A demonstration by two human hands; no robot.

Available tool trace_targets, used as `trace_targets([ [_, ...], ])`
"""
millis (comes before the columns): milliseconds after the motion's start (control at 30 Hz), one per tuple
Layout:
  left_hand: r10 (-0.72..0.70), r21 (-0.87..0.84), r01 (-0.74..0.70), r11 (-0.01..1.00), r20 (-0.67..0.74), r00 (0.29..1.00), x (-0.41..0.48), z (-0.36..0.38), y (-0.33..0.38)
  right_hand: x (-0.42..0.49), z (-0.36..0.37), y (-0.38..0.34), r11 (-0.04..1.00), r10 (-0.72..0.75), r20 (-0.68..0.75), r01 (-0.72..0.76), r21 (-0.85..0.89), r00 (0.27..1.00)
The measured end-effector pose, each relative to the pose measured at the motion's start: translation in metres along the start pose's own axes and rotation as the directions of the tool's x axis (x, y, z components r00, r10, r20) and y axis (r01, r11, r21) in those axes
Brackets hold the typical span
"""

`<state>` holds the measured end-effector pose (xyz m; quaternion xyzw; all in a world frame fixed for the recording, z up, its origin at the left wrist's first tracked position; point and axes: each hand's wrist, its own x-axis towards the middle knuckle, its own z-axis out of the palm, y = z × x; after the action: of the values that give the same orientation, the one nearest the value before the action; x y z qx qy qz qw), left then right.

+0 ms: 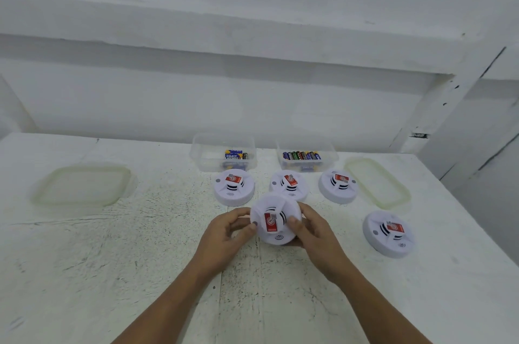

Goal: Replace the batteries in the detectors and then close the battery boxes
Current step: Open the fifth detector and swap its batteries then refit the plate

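A white round detector (275, 220) with a red label is gripped between both hands over the white table (112, 259). The left hand (227, 234) is curled round its left rim with the thumb laid on the top face, and the right hand (311, 234) is curled round the right rim, its thumb just beside the label. Whether the underside touches the table cannot be told. Just beyond the left hand a second detector (234, 187) is set label up. A third detector (290, 185) lies directly behind the held one and is partly hidden by it, and a fourth detector (338, 185) lies beyond the right hand. A fifth detector (389, 232) is placed apart, out to the right of the right hand. Farther off, two clear tubs are lined up: the left tub (202, 152) holds a few batteries (236, 154), and the right tub (330, 159) holds a row of batteries (302, 155). A translucent lid (84, 185) is laid flat well to the left of the left hand, and another lid (377, 183) lies beyond the fifth detector, near the table's right edge, which runs diagonally past the right hand. The far edge is met by a white wall behind the tubs. Bare tabletop is left between the lid on the left and the left hand, and on the near side around both forearms.
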<state>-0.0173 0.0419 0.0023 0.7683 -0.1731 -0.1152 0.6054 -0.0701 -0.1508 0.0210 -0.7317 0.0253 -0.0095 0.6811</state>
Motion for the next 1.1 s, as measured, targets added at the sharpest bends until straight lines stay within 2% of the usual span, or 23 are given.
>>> trace_targets([
  [233, -0.050, -0.056, 0.044, 0.997, -0.102, 0.994, 0.005, -0.001, -0.011, 0.013, 0.016, 0.013, 0.973, 0.139, -0.070, -0.123, 0.195, 0.988],
  [467, -0.091, -0.132, 0.079, 0.988, -0.089, 0.992, 0.011, 0.000, -0.022, 0.013, 0.015, 0.020, 0.969, 0.162, -0.025, -0.154, 0.194, 0.986],
  [1100, -0.064, -0.087, 0.056, 0.995, -0.099, 0.993, 0.014, 0.002, -0.029, 0.011, 0.014, 0.027, 0.968, 0.145, -0.059, -0.130, 0.213, 0.988],
])
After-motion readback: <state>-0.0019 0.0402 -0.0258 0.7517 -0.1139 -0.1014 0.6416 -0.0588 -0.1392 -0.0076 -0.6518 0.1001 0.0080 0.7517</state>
